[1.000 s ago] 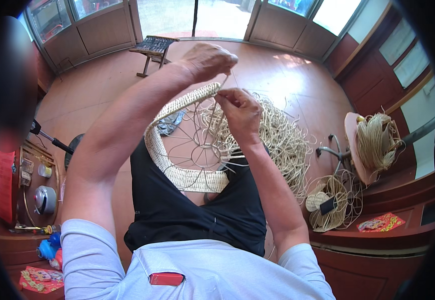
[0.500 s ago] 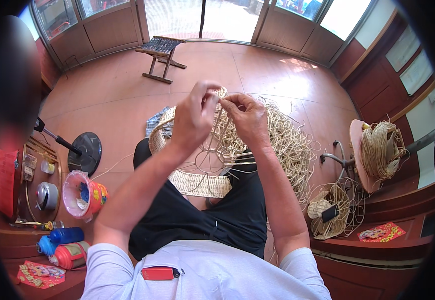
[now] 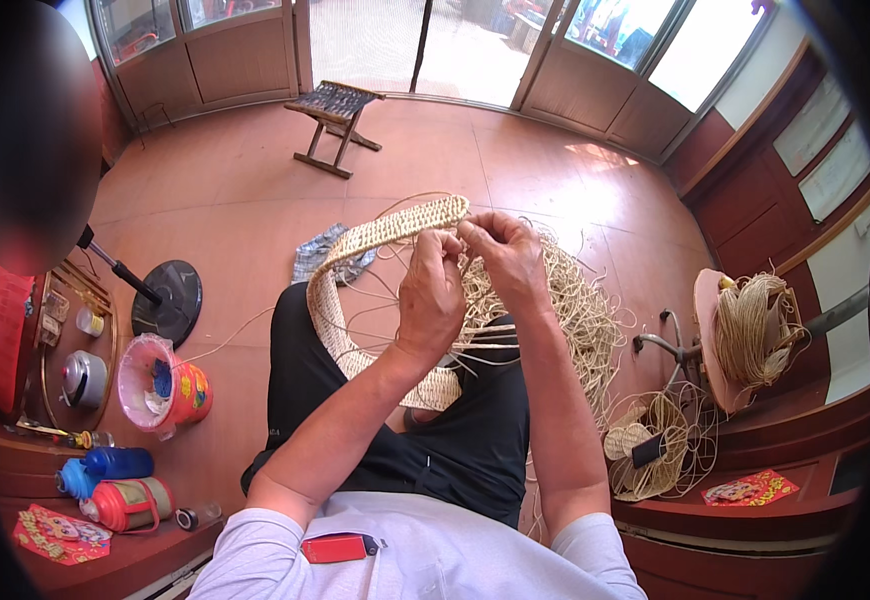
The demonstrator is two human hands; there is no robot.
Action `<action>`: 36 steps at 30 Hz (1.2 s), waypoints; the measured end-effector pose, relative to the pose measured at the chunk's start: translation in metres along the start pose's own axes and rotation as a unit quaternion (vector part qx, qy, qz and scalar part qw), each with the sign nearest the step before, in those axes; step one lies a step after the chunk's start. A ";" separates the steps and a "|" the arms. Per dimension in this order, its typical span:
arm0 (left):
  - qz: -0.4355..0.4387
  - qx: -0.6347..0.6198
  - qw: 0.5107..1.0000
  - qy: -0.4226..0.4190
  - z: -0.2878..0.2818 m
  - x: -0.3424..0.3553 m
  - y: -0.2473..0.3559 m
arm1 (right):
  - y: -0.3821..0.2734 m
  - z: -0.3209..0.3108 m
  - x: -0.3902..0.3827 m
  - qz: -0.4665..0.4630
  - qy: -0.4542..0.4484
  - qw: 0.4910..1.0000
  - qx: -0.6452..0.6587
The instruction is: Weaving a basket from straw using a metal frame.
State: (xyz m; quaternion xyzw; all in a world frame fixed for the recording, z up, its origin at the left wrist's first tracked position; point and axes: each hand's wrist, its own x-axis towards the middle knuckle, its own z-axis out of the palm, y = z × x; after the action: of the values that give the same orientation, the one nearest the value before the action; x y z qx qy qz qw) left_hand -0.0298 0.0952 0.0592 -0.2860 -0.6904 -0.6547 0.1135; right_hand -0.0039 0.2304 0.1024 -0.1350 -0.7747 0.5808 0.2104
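Note:
A curved band of woven straw cord [image 3: 385, 230] arcs over my lap, with thin wire-like ribs in its middle. My right hand [image 3: 508, 262] is closed in a pinch at the band's far right end, on a cord mostly covered by the fingers. Just left of it and lower, my left hand [image 3: 432, 298] is closed too, its fingertips pinching a strand close to the right fingers. Loose straw cords [image 3: 580, 310] lie in a thick tangled heap to the right of my hands, and a few run taut across my right thigh.
A folding stool [image 3: 337, 110] stands ahead on the tiled floor. At left are a round black stand base [image 3: 167, 303], a lined red bucket [image 3: 190, 390] and bottles [image 3: 120, 463]. On the right, a coil of cord [image 3: 755, 325] sits on a swivel chair above a wire-like basket frame [image 3: 670, 455].
Both hands have come lower and nearer to me, the left one also to the right. The woven band has turned, and its far end now shows beyond my fingers.

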 end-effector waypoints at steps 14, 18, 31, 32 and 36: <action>0.033 0.034 0.997 -0.060 -0.057 0.029 0.037 | 0.003 0.019 -0.026 -0.275 0.152 0.925 -0.213; -0.076 -0.049 0.991 -0.099 -0.068 0.029 0.047 | 0.000 0.024 -0.031 -0.297 0.152 0.916 -0.223; -0.257 -0.058 0.960 0.091 -0.312 -0.041 -0.045 | 0.010 0.022 -0.010 -0.340 0.222 0.875 -0.264; -0.266 -0.039 0.956 0.121 -0.363 -0.059 -0.064 | 0.011 0.025 -0.008 -0.349 0.210 0.878 -0.251; -0.375 0.076 0.875 0.297 -0.517 -0.120 -0.095 | 0.013 0.026 -0.010 -0.350 0.205 0.884 -0.235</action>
State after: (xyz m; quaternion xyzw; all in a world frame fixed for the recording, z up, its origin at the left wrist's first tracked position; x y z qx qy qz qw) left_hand -0.0971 -0.4330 -0.0240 0.2119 -0.7274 -0.6476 0.0807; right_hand -0.0085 0.2073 0.0822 -0.0171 -0.8247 0.2302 0.5163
